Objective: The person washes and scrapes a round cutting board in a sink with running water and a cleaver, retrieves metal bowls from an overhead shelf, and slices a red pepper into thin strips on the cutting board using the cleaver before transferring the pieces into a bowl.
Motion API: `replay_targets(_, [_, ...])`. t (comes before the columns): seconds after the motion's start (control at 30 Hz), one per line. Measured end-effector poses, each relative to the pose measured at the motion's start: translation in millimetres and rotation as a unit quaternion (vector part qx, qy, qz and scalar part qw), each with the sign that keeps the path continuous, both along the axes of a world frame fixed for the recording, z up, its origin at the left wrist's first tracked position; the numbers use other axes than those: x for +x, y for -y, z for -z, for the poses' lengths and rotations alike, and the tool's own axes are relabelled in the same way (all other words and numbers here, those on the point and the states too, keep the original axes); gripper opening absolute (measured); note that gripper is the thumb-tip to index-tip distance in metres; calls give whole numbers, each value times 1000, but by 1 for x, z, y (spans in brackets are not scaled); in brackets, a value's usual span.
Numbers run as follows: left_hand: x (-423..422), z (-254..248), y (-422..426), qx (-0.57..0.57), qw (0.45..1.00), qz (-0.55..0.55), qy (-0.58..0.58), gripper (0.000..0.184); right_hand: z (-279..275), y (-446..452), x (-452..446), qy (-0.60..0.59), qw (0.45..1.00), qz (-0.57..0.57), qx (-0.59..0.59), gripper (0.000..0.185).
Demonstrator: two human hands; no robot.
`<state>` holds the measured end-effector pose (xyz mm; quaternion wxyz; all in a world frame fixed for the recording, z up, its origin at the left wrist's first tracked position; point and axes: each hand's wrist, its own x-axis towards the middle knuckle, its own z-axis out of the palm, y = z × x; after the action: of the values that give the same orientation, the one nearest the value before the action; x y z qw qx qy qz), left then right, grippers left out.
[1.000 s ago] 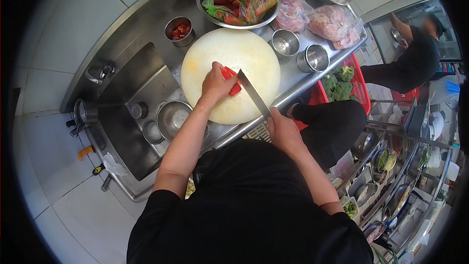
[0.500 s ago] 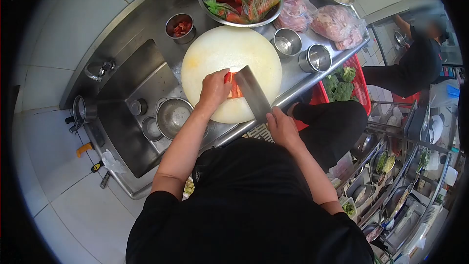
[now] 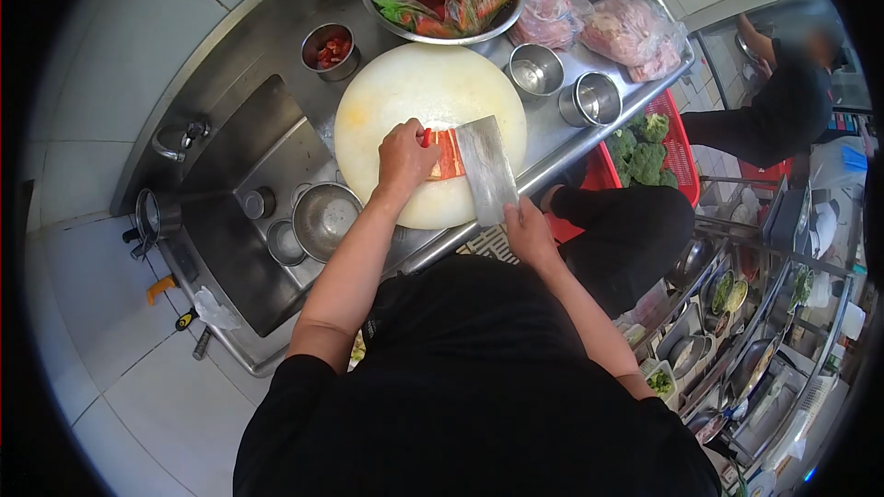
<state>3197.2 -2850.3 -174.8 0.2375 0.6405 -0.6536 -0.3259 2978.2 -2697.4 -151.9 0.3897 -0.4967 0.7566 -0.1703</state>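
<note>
A round, pale cutting board (image 3: 382, 83) lies on the steel counter. On it is an opened red pepper piece (image 3: 448, 156), its inner side up with pale ribs. My left hand (image 3: 405, 162) is closed on the pepper's left end, fingers bent. My right hand (image 3: 529, 232) grips the handle of a cleaver (image 3: 489, 168), whose broad blade lies tilted nearly flat at the pepper's right edge. Behind the board stands a steel colander (image 3: 371, 2) of red peppers in a plastic bag. A small steel cup (image 3: 313, 55) at the back left holds red pieces.
Steel cups (image 3: 536, 71) stand right of the board, near bagged meat (image 3: 626, 35). Left is a sink (image 3: 230, 248) with bowls. A red basket (image 3: 680, 156) of broccoli is beyond the counter edge. Another person (image 3: 783, 110) is at the far right.
The pepper, earlier folded in my left hand, now lies opened on the board. The cleaver blade has turned from edge-on to showing its broad face, beside the pepper's right edge.
</note>
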Motion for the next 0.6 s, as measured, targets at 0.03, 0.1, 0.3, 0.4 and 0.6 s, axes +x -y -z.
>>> replay_targets(0.03, [-1,1,0,-6,1000,-1,5,22,5,-1,0,0,1000,2,1,34])
replay_targets(0.1, [-2,1,2,-8,1000,5,6,21,15,-1,-2,-15,1000,3,2,37])
replay_targets(0.3, [-3,4,2,-31,999,6,-9,21,11,13,9,7,1000,11,-12,44])
replay_targets(0.4, [-3,4,3,-21,999,-25,-33,22,10,18,12,-21,1000,12,18,44])
replay_targets(0.6, [-2,6,-3,-16,998,-49,-42,22,20,-4,9,-2,1000,3,15,45])
